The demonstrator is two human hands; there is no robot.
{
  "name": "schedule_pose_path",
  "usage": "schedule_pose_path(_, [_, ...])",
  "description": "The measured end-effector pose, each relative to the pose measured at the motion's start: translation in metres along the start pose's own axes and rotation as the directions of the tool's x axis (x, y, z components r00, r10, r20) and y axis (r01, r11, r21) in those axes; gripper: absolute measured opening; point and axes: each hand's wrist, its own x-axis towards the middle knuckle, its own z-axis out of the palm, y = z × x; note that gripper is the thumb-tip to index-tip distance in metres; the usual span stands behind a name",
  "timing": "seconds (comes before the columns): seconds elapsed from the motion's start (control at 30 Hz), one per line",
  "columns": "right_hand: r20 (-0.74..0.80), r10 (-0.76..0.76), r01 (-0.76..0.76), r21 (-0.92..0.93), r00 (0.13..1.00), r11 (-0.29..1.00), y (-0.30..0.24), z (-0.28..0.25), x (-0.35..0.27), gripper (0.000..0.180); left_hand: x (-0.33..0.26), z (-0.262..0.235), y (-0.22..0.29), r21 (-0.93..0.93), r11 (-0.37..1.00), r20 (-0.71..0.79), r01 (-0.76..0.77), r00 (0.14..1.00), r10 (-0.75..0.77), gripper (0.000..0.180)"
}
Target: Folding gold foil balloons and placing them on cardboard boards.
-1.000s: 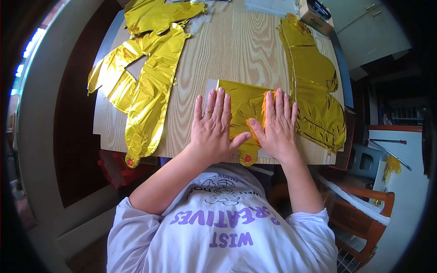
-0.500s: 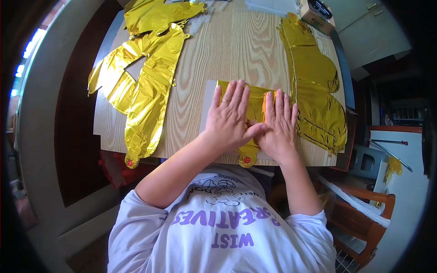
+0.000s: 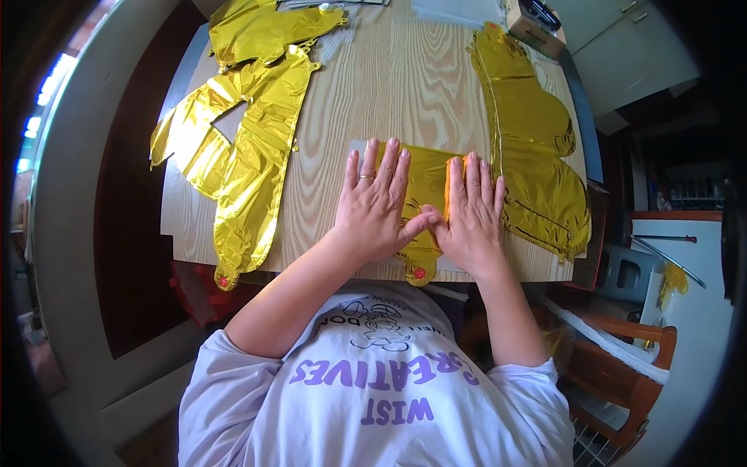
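Both hands lie flat, fingers spread, gripping nothing: the left hand (image 3: 377, 204) and right hand (image 3: 469, 214) press a folded gold foil balloon (image 3: 426, 180) near the counter (image 3: 389, 86)'s near edge. Bare wood stretches beyond the fingertips, between flattened gold balloons left (image 3: 241, 156) and right (image 3: 533, 148).

flat gold balloons (image 3: 241, 167), cardboard box (image 3: 533, 23), wooden chair (image 3: 622, 358).
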Motion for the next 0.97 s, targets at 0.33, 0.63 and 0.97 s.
schedule_pose_path(0.33, [0.062, 0.028, -0.031, 0.052, 0.998, 0.998, 0.002, -0.001, 0.001, 0.090, 0.004, -0.033, -0.027, -0.395, 0.917, 0.120, 0.059, 0.993, -0.011, 0.095])
schedule_pose_path(0.63, [0.218, 0.048, -0.084, 0.158, 0.975, 0.984, -0.002, -0.019, 0.002, 0.073, -0.028, -0.055, -0.056, -0.305, 0.932, 0.001, -0.198, 0.978, 0.208, 0.074])
schedule_pose_path(0.97, [0.127, 0.089, -0.096, 0.052, 0.988, 0.994, -0.018, -0.012, -0.020, 0.074, -0.033, -0.072, -0.067, -0.292, 0.834, 0.071, -0.469, 0.858, 0.508, 0.068])
